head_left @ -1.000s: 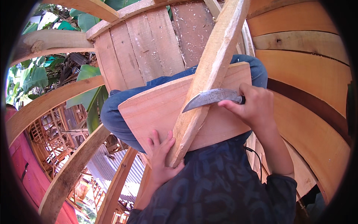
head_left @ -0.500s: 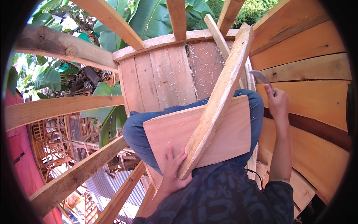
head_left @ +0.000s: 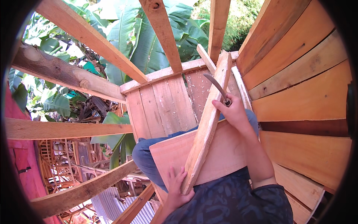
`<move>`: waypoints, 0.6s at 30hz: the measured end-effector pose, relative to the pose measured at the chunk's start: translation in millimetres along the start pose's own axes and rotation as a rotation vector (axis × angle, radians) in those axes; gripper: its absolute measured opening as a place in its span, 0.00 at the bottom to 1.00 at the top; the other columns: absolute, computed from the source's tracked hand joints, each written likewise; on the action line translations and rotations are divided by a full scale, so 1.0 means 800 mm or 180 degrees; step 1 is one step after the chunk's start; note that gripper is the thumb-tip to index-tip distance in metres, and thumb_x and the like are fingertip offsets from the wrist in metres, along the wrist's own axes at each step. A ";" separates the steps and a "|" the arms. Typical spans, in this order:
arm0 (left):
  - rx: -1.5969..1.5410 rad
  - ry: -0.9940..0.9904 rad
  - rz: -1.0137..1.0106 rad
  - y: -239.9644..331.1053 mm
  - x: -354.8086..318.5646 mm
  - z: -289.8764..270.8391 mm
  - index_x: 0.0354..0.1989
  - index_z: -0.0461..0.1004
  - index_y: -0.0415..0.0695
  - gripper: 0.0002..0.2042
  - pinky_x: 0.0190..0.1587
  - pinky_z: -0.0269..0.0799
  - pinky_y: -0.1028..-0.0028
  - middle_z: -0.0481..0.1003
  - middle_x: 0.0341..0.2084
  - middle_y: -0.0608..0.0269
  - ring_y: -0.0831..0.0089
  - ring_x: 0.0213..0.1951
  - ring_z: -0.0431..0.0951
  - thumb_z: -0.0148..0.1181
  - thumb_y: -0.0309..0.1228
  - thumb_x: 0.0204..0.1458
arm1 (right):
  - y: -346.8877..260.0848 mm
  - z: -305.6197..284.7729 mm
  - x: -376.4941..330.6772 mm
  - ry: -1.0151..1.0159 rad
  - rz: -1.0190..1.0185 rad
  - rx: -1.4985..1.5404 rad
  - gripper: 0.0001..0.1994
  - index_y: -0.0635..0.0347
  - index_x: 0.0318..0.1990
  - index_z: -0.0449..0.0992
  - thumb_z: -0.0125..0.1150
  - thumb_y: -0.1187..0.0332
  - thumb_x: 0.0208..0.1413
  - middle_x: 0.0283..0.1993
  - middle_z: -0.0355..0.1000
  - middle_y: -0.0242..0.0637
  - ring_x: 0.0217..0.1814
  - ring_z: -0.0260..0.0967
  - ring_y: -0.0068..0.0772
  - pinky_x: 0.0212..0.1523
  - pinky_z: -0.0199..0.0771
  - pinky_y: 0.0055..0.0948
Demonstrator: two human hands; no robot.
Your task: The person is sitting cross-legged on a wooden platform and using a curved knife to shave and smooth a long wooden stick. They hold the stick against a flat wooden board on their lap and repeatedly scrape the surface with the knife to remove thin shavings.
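Note:
A rough-edged length of timber (head_left: 201,145) slants across my lap, its near end low and its far end toward the back planks. My left hand (head_left: 176,188) holds the near end between thumb and fingers, the fingertips reaching onto the board beside it. In my right hand (head_left: 235,114) is a knife with a curved blade (head_left: 215,83), the handle mostly hidden by my fingers. The blade crosses over the upper part of the timber; whether it touches the wood I cannot tell. Under the timber, a flat pinkish board (head_left: 231,155) rests on my crossed legs (head_left: 147,156).
A plank floor (head_left: 164,100) strewn with shavings lies ahead, with a thin stick (head_left: 206,58) beside the timber's far end. Orange board walling (head_left: 298,100) stands close on the right. Bare beams (head_left: 71,130) fan out on the left, with gaps between them showing the ground below.
My right hand has brought the knife from the right side in over the timber's upper part. My left hand keeps its hold on the near end. The whole view has tilted upward.

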State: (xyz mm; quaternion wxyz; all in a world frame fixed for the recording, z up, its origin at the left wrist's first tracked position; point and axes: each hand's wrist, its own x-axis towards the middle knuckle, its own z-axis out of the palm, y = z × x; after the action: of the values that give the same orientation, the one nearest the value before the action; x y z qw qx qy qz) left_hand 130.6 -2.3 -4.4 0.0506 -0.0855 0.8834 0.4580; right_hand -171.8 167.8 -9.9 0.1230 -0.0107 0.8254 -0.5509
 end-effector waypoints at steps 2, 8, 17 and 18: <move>0.0098 0.0003 0.0060 0.001 0.002 -0.001 0.59 0.62 0.44 0.37 0.66 0.28 0.41 0.62 0.62 0.47 0.35 0.69 0.42 0.69 0.28 0.34 | 0.005 0.000 0.002 -0.0112 0.0128 0.0182 0.20 0.70 0.41 0.76 0.69 0.61 0.47 0.29 0.75 0.35 0.29 0.71 0.20 0.31 0.72 0.23; 0.0621 -0.0239 0.0366 0.009 0.008 -0.023 0.60 0.60 0.43 0.42 0.67 0.29 0.44 0.61 0.62 0.47 0.37 0.68 0.43 0.75 0.35 0.33 | 0.009 0.002 -0.012 0.0057 -0.0093 0.0854 0.20 0.71 0.44 0.74 0.67 0.64 0.49 0.33 0.75 0.37 0.33 0.72 0.20 0.34 0.72 0.22; 0.0377 -0.0157 0.0466 0.058 0.100 -0.049 0.63 0.54 0.35 0.48 0.59 0.62 0.61 0.63 0.56 0.43 0.53 0.56 0.67 0.76 0.40 0.35 | -0.012 0.001 -0.050 -0.0305 0.0035 0.1789 0.18 0.69 0.45 0.73 0.66 0.67 0.49 0.36 0.75 0.34 0.34 0.71 0.17 0.35 0.72 0.19; 0.0381 -0.0176 0.0419 0.065 0.108 -0.042 0.63 0.54 0.35 0.47 0.58 0.63 0.61 0.64 0.56 0.43 0.53 0.56 0.68 0.76 0.40 0.35 | -0.015 0.000 -0.052 -0.0310 -0.0008 0.1830 0.18 0.69 0.45 0.73 0.66 0.67 0.49 0.37 0.74 0.34 0.34 0.71 0.17 0.35 0.71 0.18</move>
State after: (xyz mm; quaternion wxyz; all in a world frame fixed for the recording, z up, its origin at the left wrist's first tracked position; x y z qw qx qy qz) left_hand 35.2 -9.4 41.6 0.0497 -0.0114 0.9111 0.4089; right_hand -132.8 169.3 8.5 0.1597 -0.0028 0.6286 -0.7612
